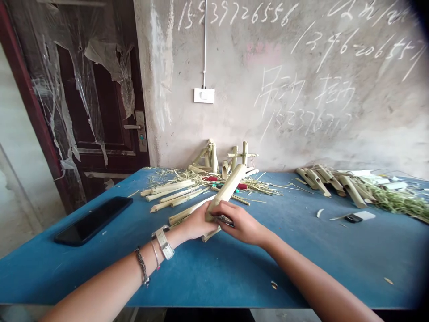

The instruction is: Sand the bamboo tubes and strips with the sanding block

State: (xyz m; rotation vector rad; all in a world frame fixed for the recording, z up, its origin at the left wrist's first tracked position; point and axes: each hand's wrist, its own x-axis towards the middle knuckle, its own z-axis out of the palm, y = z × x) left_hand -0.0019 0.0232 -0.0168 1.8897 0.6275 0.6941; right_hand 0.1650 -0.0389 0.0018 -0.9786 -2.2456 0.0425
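My left hand (197, 220) is closed around the lower end of a pale bamboo tube (230, 185), which tilts up and away over the table. Pressed against that same end, my right hand (243, 223) grips a small metal tool (225, 219). Its shape is mostly hidden by the fingers, so I cannot tell its kind. Beneath and beyond the hands lie a split bamboo piece (187, 212) and several bamboo sticks (172, 190).
A black phone (94, 220) lies on the blue table (214, 277) at left. Small bamboo structures (210, 156) stand by the wall amid shavings (264, 187). Cut bamboo tubes (351, 190), green shavings (398, 201) and a flat black-and-grey object (360, 217) are at right.
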